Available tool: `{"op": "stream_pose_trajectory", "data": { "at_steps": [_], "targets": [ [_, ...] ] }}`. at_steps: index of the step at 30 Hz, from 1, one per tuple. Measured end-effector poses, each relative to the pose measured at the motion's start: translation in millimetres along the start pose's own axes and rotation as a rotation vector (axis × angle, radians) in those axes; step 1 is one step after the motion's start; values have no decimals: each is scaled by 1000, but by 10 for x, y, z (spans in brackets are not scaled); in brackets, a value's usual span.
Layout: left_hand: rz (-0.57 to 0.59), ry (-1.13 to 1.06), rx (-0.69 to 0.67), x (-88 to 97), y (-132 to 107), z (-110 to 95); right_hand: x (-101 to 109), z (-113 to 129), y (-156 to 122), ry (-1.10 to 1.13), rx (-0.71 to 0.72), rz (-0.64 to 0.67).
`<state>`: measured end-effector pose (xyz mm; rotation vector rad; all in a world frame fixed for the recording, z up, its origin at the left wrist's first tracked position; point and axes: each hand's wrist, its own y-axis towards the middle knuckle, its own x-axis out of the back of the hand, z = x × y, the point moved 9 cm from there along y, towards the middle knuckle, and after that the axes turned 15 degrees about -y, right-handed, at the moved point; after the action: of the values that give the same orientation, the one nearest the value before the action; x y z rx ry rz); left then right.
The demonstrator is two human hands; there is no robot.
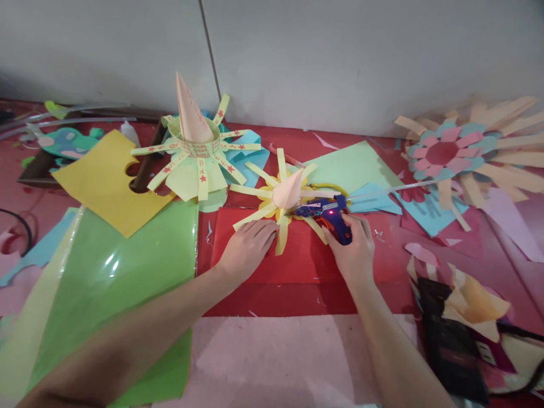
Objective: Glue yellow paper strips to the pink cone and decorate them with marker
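On the red sheet (297, 266) at the middle of the surface, we have both hands at a small paper sun (283, 198), a yellow piece with long strips spreading outward and a pale pink cone standing at its centre. Our left hand (249, 246) lies flat, palm down and fingers together. It grips nothing, and its fingertips press near the lower strips, touching one of them. Our right hand (355, 249) is closed around the handle of a blue glue gun (329, 214). A small red light glows on its body, and its nozzle points left, right at the base of the cone. A clear glue stick (391, 191) juts out of the back of the gun and runs off to the right.

Behind the sun, towards the wall, stands a larger craft (193, 147) of the same kind, with a tall cone and strips marked with red stars. A yellow sheet (102, 181) with round holes cut in its edge lies to its left, partly over a shiny green sheet (119, 272). A layered paper flower (444, 153) in pink, blue and peach lies far to the right, and near our right forearm sits a black object (450, 340) with crumpled paper on it. A pink sheet (276, 357) lies nearest us.
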<state>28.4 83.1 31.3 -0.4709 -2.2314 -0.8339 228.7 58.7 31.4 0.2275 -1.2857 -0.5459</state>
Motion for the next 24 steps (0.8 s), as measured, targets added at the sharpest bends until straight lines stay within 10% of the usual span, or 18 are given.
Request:
{"op": "stream_pose_trajectory", "data": {
  "at_steps": [24],
  "targets": [
    [-10, 12, -29, 24, 6, -33, 119, 54, 23, -7, 89, -51]
  ]
}}
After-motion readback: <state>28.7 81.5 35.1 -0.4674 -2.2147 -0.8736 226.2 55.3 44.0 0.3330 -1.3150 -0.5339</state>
